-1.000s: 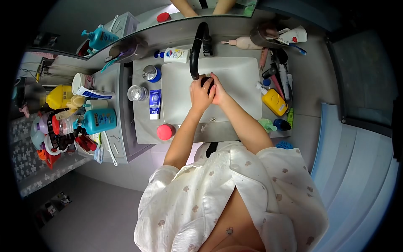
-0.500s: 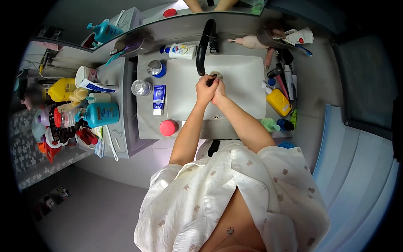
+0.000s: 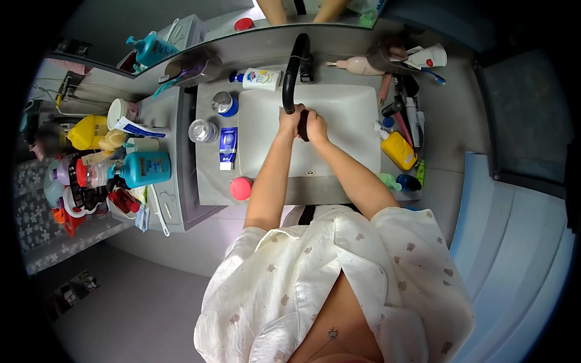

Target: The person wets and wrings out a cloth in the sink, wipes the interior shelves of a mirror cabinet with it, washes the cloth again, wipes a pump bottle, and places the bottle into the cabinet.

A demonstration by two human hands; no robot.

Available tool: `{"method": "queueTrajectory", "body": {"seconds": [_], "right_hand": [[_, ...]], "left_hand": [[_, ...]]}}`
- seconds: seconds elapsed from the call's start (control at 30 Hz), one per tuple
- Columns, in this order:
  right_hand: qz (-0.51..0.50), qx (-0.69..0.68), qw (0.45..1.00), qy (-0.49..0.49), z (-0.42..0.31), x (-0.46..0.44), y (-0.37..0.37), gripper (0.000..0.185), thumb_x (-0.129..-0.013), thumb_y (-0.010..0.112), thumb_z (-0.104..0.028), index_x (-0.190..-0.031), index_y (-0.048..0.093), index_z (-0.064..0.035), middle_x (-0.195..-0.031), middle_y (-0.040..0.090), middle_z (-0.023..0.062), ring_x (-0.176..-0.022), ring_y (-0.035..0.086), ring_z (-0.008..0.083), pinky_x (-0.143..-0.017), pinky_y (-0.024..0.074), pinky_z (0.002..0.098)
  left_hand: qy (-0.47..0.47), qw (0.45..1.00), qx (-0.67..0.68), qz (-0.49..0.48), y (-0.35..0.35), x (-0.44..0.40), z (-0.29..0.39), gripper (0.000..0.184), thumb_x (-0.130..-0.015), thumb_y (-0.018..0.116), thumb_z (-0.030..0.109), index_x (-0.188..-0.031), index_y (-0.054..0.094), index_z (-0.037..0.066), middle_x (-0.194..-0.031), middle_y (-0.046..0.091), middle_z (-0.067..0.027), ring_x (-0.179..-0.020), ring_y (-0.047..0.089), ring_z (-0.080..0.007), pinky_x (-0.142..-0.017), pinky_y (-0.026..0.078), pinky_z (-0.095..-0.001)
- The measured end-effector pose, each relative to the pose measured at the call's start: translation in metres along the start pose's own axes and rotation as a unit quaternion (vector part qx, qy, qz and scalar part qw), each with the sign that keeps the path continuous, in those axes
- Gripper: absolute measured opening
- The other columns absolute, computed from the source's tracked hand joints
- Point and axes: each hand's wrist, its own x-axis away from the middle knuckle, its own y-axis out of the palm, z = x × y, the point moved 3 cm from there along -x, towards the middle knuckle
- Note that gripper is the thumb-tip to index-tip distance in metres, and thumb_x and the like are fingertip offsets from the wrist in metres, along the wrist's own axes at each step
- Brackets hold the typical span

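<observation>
Both hands are over the white sink basin (image 3: 351, 127), just below the mouth of the black faucet (image 3: 292, 72). A small dark object (image 3: 304, 126) is gripped between them. My left hand (image 3: 290, 122) has its fingers closed round the object's left side, directly under the spout. On the other side, my right hand (image 3: 316, 127) is closed on the same object, with the fingertips against it. What the object is cannot be made out. Some of the fingers are hidden behind it.
Left of the basin stand a white pump bottle (image 3: 261, 79), a blue jar (image 3: 225, 104), a clear jar (image 3: 203, 131), a blue tube (image 3: 227, 148) and a pink-red lid (image 3: 240, 188). To the right are a yellow bottle (image 3: 398, 150) and several cosmetic tubes.
The hands have gone from pressed together around the dark object to slightly apart, so more of it shows upright between them. The camera view has shifted slightly.
</observation>
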Motion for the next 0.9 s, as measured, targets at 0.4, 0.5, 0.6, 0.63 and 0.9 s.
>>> {"method": "queueTrajectory", "body": {"seconds": [0.4,0.5,0.6,0.63,0.9], "right_hand": [[-0.139,-0.047,0.983,-0.11,-0.065,-0.071,-0.008,0.024,-0.072,0.055,-0.019,-0.088,0.059,-0.0015,-0.078,0.06,0.0112,-0.077,0.058,0.0244,-0.068,0.0421,0.0321],[-0.174,-0.133,0.975,-0.042,-0.08,-0.069,-0.01,0.023,-0.072,0.054,-0.018,-0.085,0.059,0.0007,-0.071,0.057,0.0087,-0.067,0.053,0.0153,-0.062,0.0403,0.0284],[-0.161,-0.19,0.968,-0.044,-0.074,-0.058,-0.014,0.029,-0.075,0.052,-0.023,-0.091,0.057,0.0002,-0.079,0.058,0.0092,-0.073,0.054,0.0176,-0.065,0.041,0.0312],[-0.162,-0.19,0.967,-0.043,-0.068,-0.053,-0.016,0.029,-0.075,0.052,-0.023,-0.091,0.057,0.0002,-0.079,0.058,0.0092,-0.073,0.054,0.0176,-0.065,0.041,0.0312],[-0.384,-0.324,0.751,0.427,0.006,0.044,-0.014,0.059,-0.078,0.037,-0.061,-0.113,0.045,-0.013,-0.112,0.049,0.0088,-0.093,0.052,0.0252,-0.075,0.0439,0.0441]], "left_hand": [[-0.062,0.997,-0.001,0.04,-0.021,0.008,-0.008,0.025,-0.08,0.057,0.027,-0.083,0.052,0.003,-0.067,0.053,-0.0052,-0.056,0.052,-0.0165,-0.049,0.042,-0.0302],[-0.084,0.995,0.058,0.007,-0.021,0.023,-0.01,0.025,-0.08,0.056,0.024,-0.092,0.049,0.004,-0.074,0.055,-0.0059,-0.062,0.054,-0.0172,-0.053,0.046,-0.0301],[-0.073,0.995,0.07,-0.018,-0.02,0.036,-0.009,0.027,-0.079,0.054,0.021,-0.098,0.046,0.003,-0.083,0.055,-0.0081,-0.072,0.055,-0.0172,-0.06,0.047,-0.0302],[-0.049,0.997,0.059,-0.023,-0.021,0.04,-0.009,0.026,-0.08,0.052,0.018,-0.1,0.045,0.003,-0.088,0.054,-0.0084,-0.077,0.054,-0.0173,-0.066,0.046,-0.0305],[0.361,0.879,-0.307,-0.056,-0.01,0.091,0.003,0.05,-0.077,0.046,0.004,-0.126,0.035,0.007,-0.116,0.038,-0.0171,-0.103,0.041,-0.0321,-0.092,0.033,-0.0349]]}}
